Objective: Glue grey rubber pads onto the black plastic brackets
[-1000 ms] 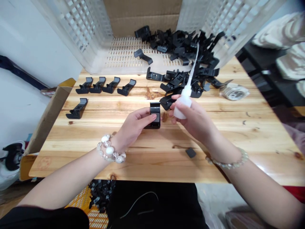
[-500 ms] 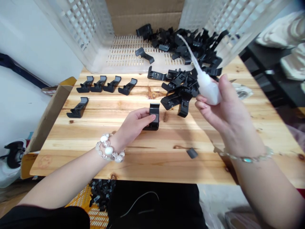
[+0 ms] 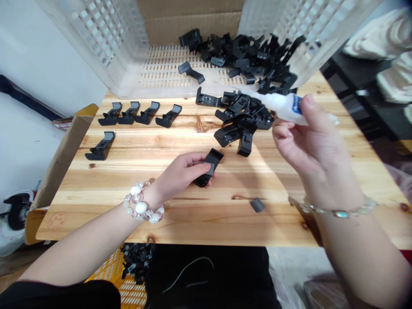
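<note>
My left hand (image 3: 183, 174) is closed round a black plastic clip (image 3: 216, 158) just over the wooden table, the thumb pressing on a small grey pad (image 3: 210, 168) on its face. Raised at the right, my right hand (image 3: 310, 146) grips a white glue bottle (image 3: 283, 106) with a blue label. Its long thin nozzle points left, above a heap of black clips (image 3: 246, 135). A loose grey pad (image 3: 257, 204) lies on the table between my hands. Several finished-looking black clips (image 3: 169, 116) stand in a row at the left, with one more clip (image 3: 100, 146) in front of them.
A white plastic crate (image 3: 128, 81) with many black clips (image 3: 238, 49) inside stands at the back of the wooden table (image 3: 128, 223). Left of the table is a cardboard box (image 3: 61, 167). Below the front edge, an orange basket (image 3: 131, 294) holds small black parts.
The glue bottle has tipped from nozzle-up to nearly level, nozzle to the left, and my right hand has shifted slightly right. The clip in my left hand has turned, its top leaning right.
</note>
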Motion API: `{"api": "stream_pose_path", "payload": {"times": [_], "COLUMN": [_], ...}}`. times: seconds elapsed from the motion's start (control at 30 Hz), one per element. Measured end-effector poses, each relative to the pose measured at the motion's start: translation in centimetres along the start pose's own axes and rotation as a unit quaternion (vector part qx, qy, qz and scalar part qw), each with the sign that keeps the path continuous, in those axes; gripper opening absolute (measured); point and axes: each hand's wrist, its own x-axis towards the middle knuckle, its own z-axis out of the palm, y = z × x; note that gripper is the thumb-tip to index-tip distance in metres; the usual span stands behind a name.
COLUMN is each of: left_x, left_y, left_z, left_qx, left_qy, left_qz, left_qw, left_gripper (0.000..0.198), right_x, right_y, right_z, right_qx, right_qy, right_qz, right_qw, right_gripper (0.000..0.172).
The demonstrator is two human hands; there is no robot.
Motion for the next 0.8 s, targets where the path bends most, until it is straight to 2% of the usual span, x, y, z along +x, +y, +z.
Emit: {"api": "stream_pose_path", "payload": {"times": [0.17, 0.3, 0.4, 0.5, 0.67, 0.8], "left_x": [0.2, 0.3, 0.2, 0.2, 0.1, 0.0], "left_y": [-0.1, 0.0, 0.2, 0.3, 0.4, 0.5], "left_z": [0.1, 0.1, 0.2, 0.2, 0.0, 0.0], "left_qx": [-0.036, -0.058, -0.076, -0.083, -0.062, -0.043], "left_qy": [0.014, 0.024, 0.003, -0.034, -0.06, -0.078], "left_qz": [-0.009, -0.017, -0.06, -0.098, -0.118, -0.115], "left_qw": [0.999, 0.998, 0.995, 0.991, 0.989, 0.989], "left_gripper": [0.014, 0.013, 0.014, 0.016, 0.017, 0.014], "right_x": [-0.8, -1.0, -0.9, -0.8, -0.9, -0.9], "right_y": [-0.2, -0.3, -0.1, 0.2, 0.6, 0.6], "right_z": [0.4, 0.4, 0.4, 0.5, 1.1, 1.2], "right_qx": [-0.061, -0.1, -0.087, -0.05, -0.019, -0.044], "right_qy": [-0.008, -0.038, -0.042, -0.042, -0.026, -0.008], "right_qz": [0.02, -0.009, -0.031, -0.064, -0.16, -0.186], "right_qw": [0.998, 0.994, 0.995, 0.996, 0.987, 0.982], "right_gripper": [0.029, 0.034, 0.037, 0.032, 0.03, 0.014]}}
